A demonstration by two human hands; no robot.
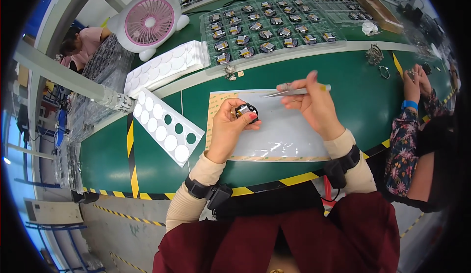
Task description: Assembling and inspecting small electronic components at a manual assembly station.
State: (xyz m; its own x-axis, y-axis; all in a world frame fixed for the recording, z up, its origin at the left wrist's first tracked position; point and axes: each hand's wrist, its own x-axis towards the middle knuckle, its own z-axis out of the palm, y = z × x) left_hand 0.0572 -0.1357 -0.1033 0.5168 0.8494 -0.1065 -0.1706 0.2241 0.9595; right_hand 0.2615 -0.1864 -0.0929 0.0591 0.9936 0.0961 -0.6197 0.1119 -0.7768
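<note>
Tweezers are extending leftward from the right hand, which is holding them with its fingers partly spread. The left hand is gripping a round black component between thumb and fingers, above the left part of a white sheet. The tweezer tips are pointing toward the component without touching it. To the left, a sticker sheet is lying on the green table. Beyond, a clear tray is holding rows of small assemblies.
</note>
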